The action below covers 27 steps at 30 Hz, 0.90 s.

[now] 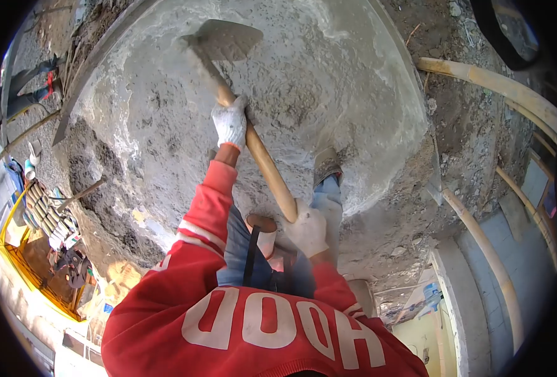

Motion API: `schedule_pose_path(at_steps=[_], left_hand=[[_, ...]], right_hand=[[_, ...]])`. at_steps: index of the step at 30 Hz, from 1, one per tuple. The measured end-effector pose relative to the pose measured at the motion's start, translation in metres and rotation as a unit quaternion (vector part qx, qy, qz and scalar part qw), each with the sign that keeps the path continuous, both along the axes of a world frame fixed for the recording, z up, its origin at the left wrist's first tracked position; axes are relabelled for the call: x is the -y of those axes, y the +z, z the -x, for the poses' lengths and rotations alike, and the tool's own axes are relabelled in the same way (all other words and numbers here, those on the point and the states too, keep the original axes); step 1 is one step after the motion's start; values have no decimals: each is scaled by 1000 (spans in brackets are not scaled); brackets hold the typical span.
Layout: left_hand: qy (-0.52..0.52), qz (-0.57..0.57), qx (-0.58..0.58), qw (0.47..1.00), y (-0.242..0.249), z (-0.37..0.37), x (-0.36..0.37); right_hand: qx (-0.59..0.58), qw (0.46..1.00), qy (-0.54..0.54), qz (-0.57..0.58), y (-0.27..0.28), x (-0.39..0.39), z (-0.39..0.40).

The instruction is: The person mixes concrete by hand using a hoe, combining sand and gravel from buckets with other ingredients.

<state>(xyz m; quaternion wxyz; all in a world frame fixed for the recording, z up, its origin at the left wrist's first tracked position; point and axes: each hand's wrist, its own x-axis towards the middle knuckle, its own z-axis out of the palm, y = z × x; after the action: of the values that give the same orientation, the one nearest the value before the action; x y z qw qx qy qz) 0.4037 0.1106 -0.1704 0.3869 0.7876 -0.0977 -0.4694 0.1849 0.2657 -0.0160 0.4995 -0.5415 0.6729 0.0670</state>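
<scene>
A person in a red sweatshirt [253, 320] stands over a wide heap of wet grey mortar [329, 81] that fills the upper middle of the frame. Both hands wear white work gloves. The left hand [230, 122], in the centre-left, has its grip clamped round the wooden handle [263, 160] of a hoe, fairly near the blade. The right hand [307, 231], lower centre, is closed on the handle's butt end. The hoe blade [228, 39] lies in the mix at the top of the frame, coated in grey.

Judging from the surface, the mixing looks well along: most of the heap is smooth and wet, especially the upper and right parts. The left edge remains darker, crumbly and rough, so that part seems yet to be worked in. A boot [326, 164] is planted in the mortar at centre right. Bamboo poles [492, 81] cross the right side.
</scene>
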Motion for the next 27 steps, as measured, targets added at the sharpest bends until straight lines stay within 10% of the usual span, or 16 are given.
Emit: schedule_pose_path(at_steps=[6, 11, 17, 23, 27], left_hand=[[-275, -357, 2, 893, -159, 72, -163], [-147, -361, -105, 915, -64, 77, -211], [40, -124, -9, 991, 10, -63, -151], [75, 113, 121, 983, 83, -247, 34], [62, 158, 261, 950, -34, -308, 105]], right_hand=[[30, 949, -176, -259, 7, -82, -22], [58, 927, -137, -345, 89, -66, -19], [23, 991, 50, -125, 87, -70, -89], [195, 970, 41, 137, -92, 47, -244], [211, 951, 80, 212, -235, 157, -342]])
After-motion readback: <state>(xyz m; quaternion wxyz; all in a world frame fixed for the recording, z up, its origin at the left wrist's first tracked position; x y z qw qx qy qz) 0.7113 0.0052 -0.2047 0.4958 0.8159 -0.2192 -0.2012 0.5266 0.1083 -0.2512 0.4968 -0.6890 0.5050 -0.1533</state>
